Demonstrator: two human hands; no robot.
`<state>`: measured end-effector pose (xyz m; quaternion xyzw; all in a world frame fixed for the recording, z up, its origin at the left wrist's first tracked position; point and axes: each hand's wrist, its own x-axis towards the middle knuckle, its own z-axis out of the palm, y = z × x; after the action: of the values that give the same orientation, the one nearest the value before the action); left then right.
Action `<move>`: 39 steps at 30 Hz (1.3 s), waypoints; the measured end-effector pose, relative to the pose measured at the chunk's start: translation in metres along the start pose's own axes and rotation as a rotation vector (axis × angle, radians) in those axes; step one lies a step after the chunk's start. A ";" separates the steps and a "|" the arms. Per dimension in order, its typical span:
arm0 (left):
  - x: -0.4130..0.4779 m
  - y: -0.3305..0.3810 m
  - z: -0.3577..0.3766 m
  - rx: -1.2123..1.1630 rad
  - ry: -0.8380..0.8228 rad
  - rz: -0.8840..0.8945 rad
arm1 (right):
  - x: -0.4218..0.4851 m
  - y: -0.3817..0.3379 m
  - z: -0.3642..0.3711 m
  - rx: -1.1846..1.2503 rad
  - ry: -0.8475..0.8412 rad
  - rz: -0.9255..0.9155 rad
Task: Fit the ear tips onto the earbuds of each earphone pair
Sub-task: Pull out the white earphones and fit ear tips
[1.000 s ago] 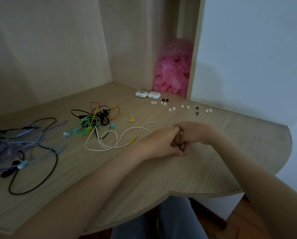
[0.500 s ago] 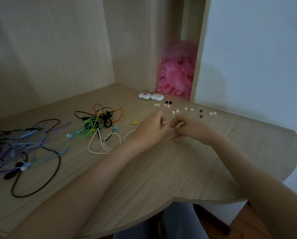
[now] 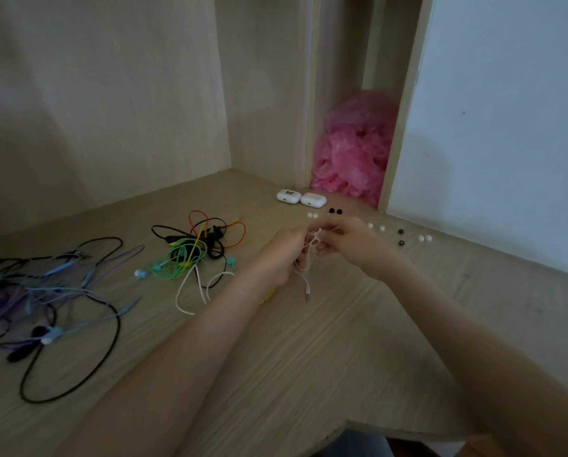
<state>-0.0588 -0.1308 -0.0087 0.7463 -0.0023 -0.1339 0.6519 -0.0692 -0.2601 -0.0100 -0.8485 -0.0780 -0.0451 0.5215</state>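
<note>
Head view: white earphone (image 3: 304, 280) near the ear tips (image 3: 382, 228).
Left hand (image 3: 284, 255) and right hand (image 3: 348, 242) pinch it, likely for fitting.

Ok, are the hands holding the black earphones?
No, the left hand and right hand pinch the white earphones, while the black earphones lie on the desk far to the left.

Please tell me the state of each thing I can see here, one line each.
white earphones: held in both hands
left hand: grips the white earphones
right hand: pinches the white earphones
ear tips: loose on the desk
charging cases: closed
coloured earphones: tangled
</note>
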 end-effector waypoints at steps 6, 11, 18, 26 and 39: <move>0.010 0.007 -0.012 -0.031 0.121 -0.067 | 0.010 -0.004 0.002 0.043 0.082 -0.065; 0.016 0.014 -0.012 -0.064 -0.031 -0.109 | 0.018 -0.006 0.002 -0.022 0.187 -0.156; 0.031 0.015 -0.011 -0.212 -0.021 0.044 | 0.046 0.018 -0.015 -0.418 0.372 -0.310; 0.039 0.012 -0.015 0.093 0.130 0.064 | 0.065 0.077 -0.029 -0.767 0.173 0.066; 0.028 0.004 -0.011 0.227 0.183 0.076 | 0.055 0.052 -0.023 -0.554 0.103 0.049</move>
<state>-0.0286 -0.1255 -0.0087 0.8238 0.0137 -0.0393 0.5654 -0.0052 -0.2994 -0.0364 -0.9569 -0.0157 -0.0949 0.2741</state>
